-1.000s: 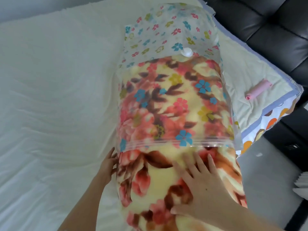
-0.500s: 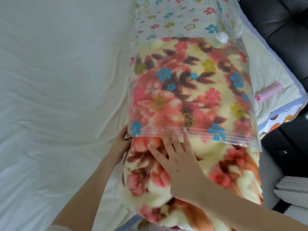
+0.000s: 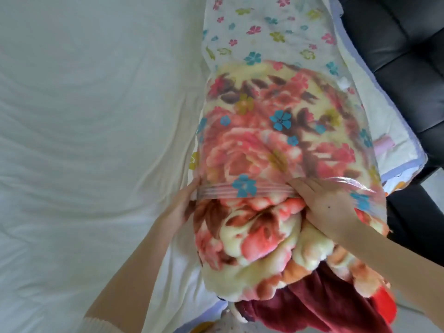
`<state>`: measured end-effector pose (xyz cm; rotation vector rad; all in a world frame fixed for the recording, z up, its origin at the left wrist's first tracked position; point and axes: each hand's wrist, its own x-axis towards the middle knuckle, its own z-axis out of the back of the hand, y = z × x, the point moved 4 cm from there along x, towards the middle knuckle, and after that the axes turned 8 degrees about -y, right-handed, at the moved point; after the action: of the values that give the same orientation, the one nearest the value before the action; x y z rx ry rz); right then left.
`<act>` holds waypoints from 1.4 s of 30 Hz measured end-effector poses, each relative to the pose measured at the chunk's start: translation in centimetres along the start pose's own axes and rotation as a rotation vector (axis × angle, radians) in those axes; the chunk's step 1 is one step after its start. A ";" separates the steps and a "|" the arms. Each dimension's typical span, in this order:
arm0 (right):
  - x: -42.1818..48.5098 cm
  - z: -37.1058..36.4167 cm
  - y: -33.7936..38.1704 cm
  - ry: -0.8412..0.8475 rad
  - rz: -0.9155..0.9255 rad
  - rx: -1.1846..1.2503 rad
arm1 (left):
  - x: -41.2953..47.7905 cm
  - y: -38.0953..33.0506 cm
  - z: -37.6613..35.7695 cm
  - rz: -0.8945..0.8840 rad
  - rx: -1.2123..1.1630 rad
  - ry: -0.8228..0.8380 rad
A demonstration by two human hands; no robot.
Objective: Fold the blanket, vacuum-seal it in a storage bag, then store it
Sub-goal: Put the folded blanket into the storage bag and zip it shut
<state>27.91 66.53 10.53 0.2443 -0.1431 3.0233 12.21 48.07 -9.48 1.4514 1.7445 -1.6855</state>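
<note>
Step in hand: bagging. Left hand (image 3: 183, 207) grips the bag (image 3: 264, 32) at its mouth; right hand (image 3: 329, 207), fingers flat together, presses the blanket (image 3: 252, 236). The next move should push the protruding end inside

1. The storage bag (image 3: 264, 32) is cut off at its far end by the top edge.
2. The left hand (image 3: 182, 205) has its fingers hidden behind the bag's side, so its grip is unclear.
3. A pink thing (image 3: 384, 145) at the bed's right edge is blurred and half hidden by the bag.
4. A maroon cloth (image 3: 324, 306) runs off the bottom edge.
</note>
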 end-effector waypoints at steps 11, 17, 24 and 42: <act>4.4 12.9 -5.8 -0.333 -0.089 0.063 | -9.9 -8.4 -5.9 -0.295 0.194 -0.060; 2.7 21.0 -8.8 -0.356 -0.323 0.165 | -19.8 -14.9 -8.6 -0.443 0.410 0.002; 0.5 31.9 -9.3 -0.208 -0.401 0.277 | -33.6 -20.0 -10.6 -0.406 0.658 0.008; 6.3 21.2 -9.6 0.377 -0.252 0.549 | -30.2 -20.2 -6.6 -0.076 0.606 -0.254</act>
<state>26.07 74.54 33.19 -0.2526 0.6942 2.7238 11.88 44.97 27.33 1.3090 1.2186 -2.4569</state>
